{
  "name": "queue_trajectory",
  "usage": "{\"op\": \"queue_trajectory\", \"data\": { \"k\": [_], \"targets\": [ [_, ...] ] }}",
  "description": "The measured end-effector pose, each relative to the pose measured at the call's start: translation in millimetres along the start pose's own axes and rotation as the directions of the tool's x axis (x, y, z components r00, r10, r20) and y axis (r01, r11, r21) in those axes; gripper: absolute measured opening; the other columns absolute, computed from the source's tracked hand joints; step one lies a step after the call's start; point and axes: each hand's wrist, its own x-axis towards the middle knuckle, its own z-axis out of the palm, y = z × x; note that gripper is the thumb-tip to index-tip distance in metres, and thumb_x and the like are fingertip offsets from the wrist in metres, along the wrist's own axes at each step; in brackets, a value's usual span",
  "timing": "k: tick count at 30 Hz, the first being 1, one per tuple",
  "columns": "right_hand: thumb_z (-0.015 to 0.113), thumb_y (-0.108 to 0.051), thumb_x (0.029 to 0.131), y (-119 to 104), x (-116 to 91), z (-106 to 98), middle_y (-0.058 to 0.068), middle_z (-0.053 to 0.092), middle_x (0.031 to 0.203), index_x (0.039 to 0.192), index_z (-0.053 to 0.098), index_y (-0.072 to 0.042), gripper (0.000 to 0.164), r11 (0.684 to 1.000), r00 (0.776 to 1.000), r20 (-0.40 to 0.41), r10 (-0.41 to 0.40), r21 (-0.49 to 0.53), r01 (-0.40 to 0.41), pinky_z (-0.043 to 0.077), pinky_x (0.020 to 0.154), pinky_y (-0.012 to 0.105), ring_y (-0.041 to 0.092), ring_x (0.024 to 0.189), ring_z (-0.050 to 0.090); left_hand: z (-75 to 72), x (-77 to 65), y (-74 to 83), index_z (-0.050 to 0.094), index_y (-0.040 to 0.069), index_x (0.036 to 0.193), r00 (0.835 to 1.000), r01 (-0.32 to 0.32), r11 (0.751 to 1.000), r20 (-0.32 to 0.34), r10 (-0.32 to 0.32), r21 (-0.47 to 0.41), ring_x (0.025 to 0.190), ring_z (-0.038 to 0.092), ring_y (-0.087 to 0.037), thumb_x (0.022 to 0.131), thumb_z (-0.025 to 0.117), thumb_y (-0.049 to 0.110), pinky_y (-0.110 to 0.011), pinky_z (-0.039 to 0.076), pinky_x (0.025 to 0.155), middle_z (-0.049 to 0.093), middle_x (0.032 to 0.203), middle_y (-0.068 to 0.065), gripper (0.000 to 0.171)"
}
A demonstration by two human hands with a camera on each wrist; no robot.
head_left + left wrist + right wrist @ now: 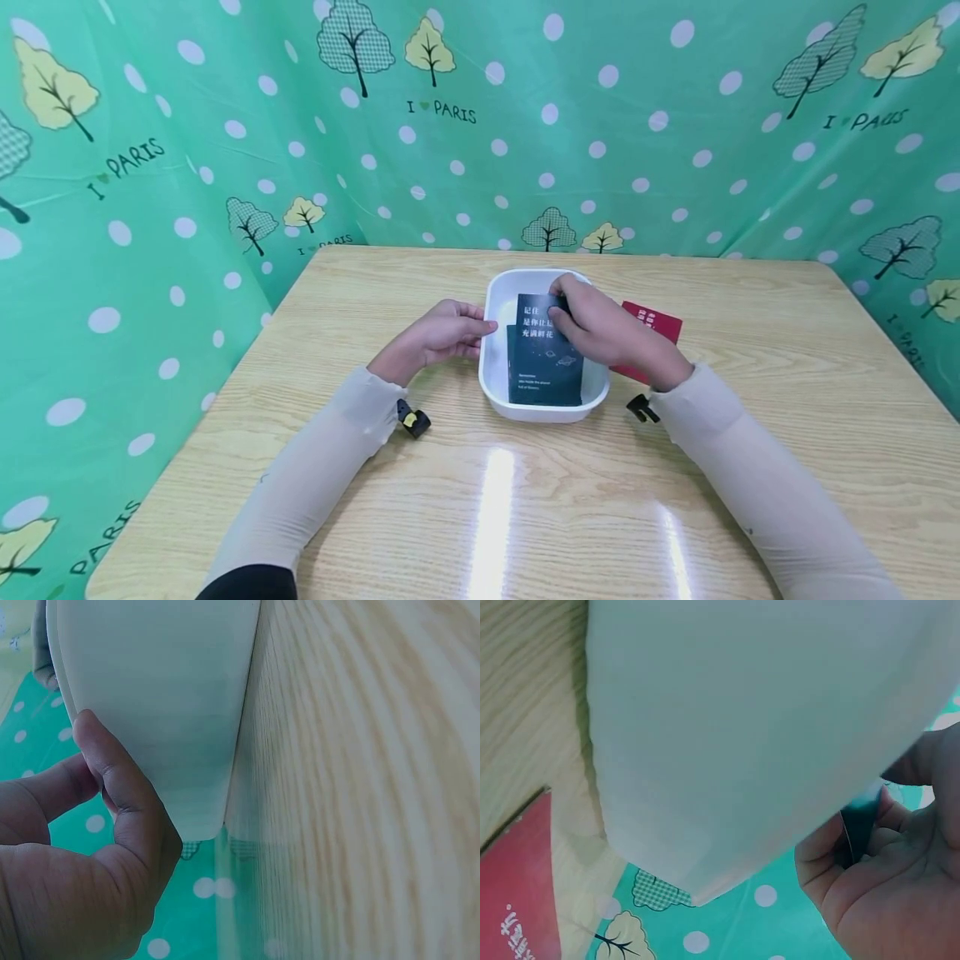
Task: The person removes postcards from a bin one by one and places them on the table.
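Note:
A white plastic basin [600, 385] stands on the wooden table. My left hand [448, 331] grips its left rim, thumb over the edge and fingers against the outer wall [165, 697]. Over the basin, my right hand [596, 321] pinches a dark navy booklet [546, 358] by its upper right corner. White Chinese characters and small planet drawings mark its cover. Beneath it a dark green booklet [512, 354] shows only along the left side, inside the basin. In the right wrist view, the dark booklet's edge [861, 825] appears between the fingers and thumb.
A red booklet [660, 322] with white characters lies on the table to the right of the basin, partly hidden by my right forearm. Behind the wooden table [787, 350] hangs a green curtain [465, 183] with dots and trees.

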Motion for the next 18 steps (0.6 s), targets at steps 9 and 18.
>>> {"op": "queue_trajectory", "data": {
  "k": [9,18],
  "targets": [
    [0.048,-0.015,0.104,-6.9,-4.1,-16.2,0.009,0.050,0.096,0.111,0.040,-0.004,0.015,1.000,0.996,-0.094,0.010,0.003,-0.009,0.053,0.074,0.033,0.022,0.088,0.054,-0.4,-0.3,0.4,0.056,-0.002,0.106,1.000,0.002,1.000,-0.002,-0.002,0.009,0.065,0.059,-0.016,0.095,0.065,0.010,-0.028,0.057,0.062,0.061,0.092,-0.017,0.018],
    [0.048,-0.010,0.103,-3.5,-8.5,-28.8,0.013,0.047,0.101,0.115,0.041,0.002,0.019,0.993,0.929,-0.353,-0.113,-0.055,0.100,0.048,0.072,0.033,0.024,0.089,0.048,-0.5,-0.1,-0.3,0.054,-0.001,0.104,1.000,-0.003,1.000,0.002,0.003,0.001,0.064,0.059,-0.015,0.095,0.064,0.009,-0.027,0.057,0.061,0.061,0.087,-0.014,0.017]
  ]
}}
